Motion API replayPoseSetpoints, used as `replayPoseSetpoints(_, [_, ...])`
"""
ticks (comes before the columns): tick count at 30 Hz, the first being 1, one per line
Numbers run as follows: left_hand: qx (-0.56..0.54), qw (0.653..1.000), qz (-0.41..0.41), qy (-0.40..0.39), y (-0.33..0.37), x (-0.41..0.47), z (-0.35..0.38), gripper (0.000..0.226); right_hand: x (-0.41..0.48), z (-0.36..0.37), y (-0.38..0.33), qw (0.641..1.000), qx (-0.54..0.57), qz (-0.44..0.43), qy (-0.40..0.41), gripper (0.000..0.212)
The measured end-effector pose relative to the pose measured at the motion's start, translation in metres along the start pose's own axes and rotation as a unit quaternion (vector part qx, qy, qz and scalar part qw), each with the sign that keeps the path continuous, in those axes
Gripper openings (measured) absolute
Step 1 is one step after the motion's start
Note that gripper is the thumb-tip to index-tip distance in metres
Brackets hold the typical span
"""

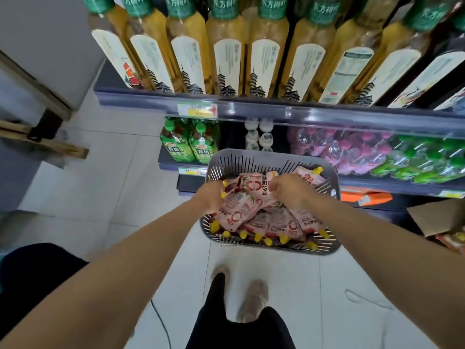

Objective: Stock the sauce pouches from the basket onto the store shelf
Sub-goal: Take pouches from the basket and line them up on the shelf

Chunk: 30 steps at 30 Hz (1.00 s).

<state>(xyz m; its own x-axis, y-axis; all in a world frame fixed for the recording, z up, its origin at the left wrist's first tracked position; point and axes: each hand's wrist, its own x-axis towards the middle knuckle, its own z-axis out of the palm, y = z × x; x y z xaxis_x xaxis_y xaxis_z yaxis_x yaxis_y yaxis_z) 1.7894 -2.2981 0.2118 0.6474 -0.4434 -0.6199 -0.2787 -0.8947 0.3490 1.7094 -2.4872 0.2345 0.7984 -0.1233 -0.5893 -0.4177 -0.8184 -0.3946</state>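
Observation:
A grey slotted basket [251, 159] stands on the floor in front of the shelving, filled with several pink sauce pouches [279, 222] with yellow caps. My left hand [210, 195] grips a pouch [236, 207] at the basket's left side, fingers curled round its yellow-capped end. My right hand [289, 191] is curled round the top of another pouch [254, 187] in the middle of the basket. Both hands are down inside the basket. The pouches under my hands are partly hidden.
The shelf rail [276, 110] runs across above the basket, with tall yellow tea bottles [226, 59] over it. Below are green bottles [188, 144], small white bottles [259, 134] and wrapped bottle packs [352, 149]. A cardboard box [437, 217] sits at right. My feet [251, 298] stand on pale tiles.

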Motion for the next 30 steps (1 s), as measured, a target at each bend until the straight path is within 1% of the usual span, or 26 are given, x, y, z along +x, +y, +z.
replayPoseSetpoints(7, [0.006, 0.999, -0.023, 0.032, -0.01, 0.041, 0.038, 0.037, 0.064, 0.035, 0.005, 1.0, 0.02, 0.007, -0.002, 0.026])
replayPoseSetpoints(11, [0.002, 0.998, -0.034, 0.052, -0.015, 0.058, 0.053, 0.024, 0.096, 0.051, 0.004, 1.0, 0.027, -0.006, 0.011, 0.036])
replayPoseSetpoints(13, [0.002, 0.997, -0.037, 0.062, -0.018, 0.065, 0.059, 0.022, 0.112, 0.058, 0.003, 0.999, 0.022, -0.015, 0.02, 0.04])
replayPoseSetpoints(15, [0.004, 0.997, -0.038, 0.069, -0.019, 0.068, 0.061, 0.023, 0.128, 0.064, 0.001, 0.999, 0.006, -0.023, 0.024, 0.045])
replayPoseSetpoints(18, [0.017, 0.995, -0.039, 0.085, -0.02, 0.071, 0.062, 0.032, 0.146, 0.071, -0.006, 0.999, 0.0, -0.031, 0.016, 0.049])
replayPoseSetpoints(21, [0.026, 0.995, -0.033, 0.093, -0.023, 0.077, 0.063, 0.032, 0.159, 0.077, -0.014, 0.998, -0.01, -0.056, 0.008, 0.039])
replayPoseSetpoints(23, [0.021, 0.995, -0.036, 0.09, -0.023, 0.079, 0.063, 0.032, 0.162, 0.078, -0.017, 0.998, -0.005, -0.058, 0.018, 0.032])
replayPoseSetpoints(26, [0.003, 0.995, -0.036, 0.09, -0.023, 0.08, 0.062, 0.03, 0.16, 0.077, -0.02, 0.997, -0.008, -0.056, 0.047, 0.029])
replayPoseSetpoints(30, [0.006, 0.995, -0.023, 0.092, -0.019, 0.075, 0.058, 0.029, 0.149, 0.074, -0.02, 0.993, -0.021, -0.079, 0.087, 0.023])
